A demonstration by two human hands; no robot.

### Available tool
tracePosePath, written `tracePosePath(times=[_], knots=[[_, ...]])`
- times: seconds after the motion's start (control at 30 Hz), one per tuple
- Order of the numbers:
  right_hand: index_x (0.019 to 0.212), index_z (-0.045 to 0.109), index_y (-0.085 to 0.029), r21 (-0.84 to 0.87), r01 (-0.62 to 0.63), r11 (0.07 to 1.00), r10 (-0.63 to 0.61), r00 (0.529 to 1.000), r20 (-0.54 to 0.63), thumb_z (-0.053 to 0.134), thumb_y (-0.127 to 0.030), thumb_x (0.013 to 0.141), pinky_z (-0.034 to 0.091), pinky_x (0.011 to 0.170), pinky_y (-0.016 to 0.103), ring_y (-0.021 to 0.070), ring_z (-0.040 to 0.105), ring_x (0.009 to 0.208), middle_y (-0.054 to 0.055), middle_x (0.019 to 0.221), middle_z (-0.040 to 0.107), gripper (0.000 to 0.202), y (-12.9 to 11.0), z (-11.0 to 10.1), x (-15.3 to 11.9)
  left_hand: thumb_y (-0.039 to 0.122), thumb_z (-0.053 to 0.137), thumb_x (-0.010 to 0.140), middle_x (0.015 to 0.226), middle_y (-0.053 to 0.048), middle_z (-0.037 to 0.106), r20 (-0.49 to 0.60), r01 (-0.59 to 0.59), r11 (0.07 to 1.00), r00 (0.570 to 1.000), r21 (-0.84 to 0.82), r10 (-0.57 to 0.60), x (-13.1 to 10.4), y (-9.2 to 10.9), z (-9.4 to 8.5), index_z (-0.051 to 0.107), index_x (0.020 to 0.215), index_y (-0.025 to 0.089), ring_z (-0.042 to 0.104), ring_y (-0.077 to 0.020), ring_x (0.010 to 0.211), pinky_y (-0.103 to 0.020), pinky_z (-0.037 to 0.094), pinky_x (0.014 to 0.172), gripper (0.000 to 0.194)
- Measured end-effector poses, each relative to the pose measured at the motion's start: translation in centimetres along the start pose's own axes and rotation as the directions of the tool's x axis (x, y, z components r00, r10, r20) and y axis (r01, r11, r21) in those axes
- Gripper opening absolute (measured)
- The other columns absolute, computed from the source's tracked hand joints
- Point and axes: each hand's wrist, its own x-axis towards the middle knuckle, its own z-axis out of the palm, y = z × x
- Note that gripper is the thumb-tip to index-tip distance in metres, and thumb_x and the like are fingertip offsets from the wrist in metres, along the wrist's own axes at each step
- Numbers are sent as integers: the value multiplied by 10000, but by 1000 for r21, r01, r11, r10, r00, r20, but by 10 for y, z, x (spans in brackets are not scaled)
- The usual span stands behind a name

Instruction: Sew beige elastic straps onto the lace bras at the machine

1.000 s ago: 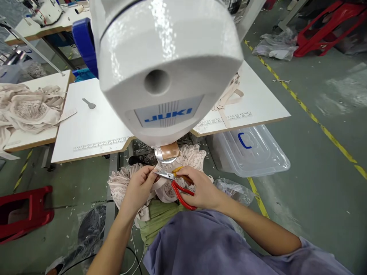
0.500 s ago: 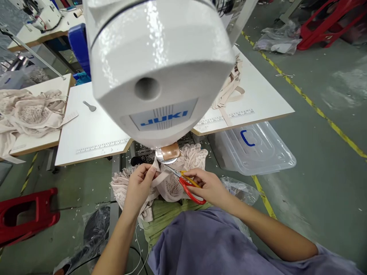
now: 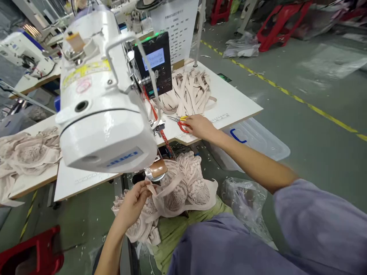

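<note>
My left hand pinches the end of a beige strap on a lace bra. The bra lies over my lap, just below the sewing machine's copper-coloured bed end, bunched with more beige lace to the left. My right hand is closed on small scissors with red and yellow handles, over the white table right of the machine. The blades point left, close to a pile of beige straps; whether the scissors touch the tabletop I cannot tell.
The white sewing machine stands at centre-left, with a control panel behind it. More beige bras lie on the left table. Under the right table edge is a clear plastic box. A red stool stands at lower left.
My right hand has moved the scissors up and right, from the strap by the machine to the table. My left hand still pinches the strap. The view has shifted, showing more bra and the strap pile.
</note>
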Motion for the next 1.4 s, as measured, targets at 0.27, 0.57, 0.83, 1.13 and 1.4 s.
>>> tracePosePath(times=[0.27,0.57,0.83,1.13,1.4], knots=[[1130,691,-216,658,116,744,-378,885,272,565,-534,917,516,926,398,240,651,1049,94,1130,699,403,-85,13,-126,255,420,995,845,-86,674,-138,-307,685,848,660,512,6,7,40,586,828,190,624,-217,790,-333,478,700,244],[1186,609,-182,961,-206,183,-47,975,218,399,-642,958,530,809,327,194,625,888,83,994,659,556,-144,8,-150,173,404,978,537,43,418,-338,-421,754,707,504,621,10,64,78,365,653,229,400,-122,482,-292,271,499,332],[907,584,-204,928,-211,306,112,976,185,597,-389,902,410,556,222,113,526,604,-32,676,567,185,-150,-16,-100,383,383,1011,562,42,458,-496,-141,990,861,-26,110,7,72,76,427,657,222,451,-111,509,-234,344,482,391],[815,470,-214,812,-106,574,-15,990,139,576,-219,816,287,510,226,81,384,490,-96,532,443,107,-136,-22,-64,241,559,945,640,5,607,-482,-214,843,739,494,470,11,45,61,659,908,211,575,-164,625,-297,395,634,111],[818,493,-209,819,-141,557,60,990,129,597,-296,839,330,534,229,93,418,511,-100,513,455,137,-127,-15,-57,197,593,930,521,29,537,-342,-251,616,649,747,680,19,44,49,717,1060,197,485,-137,510,-302,314,569,179]])
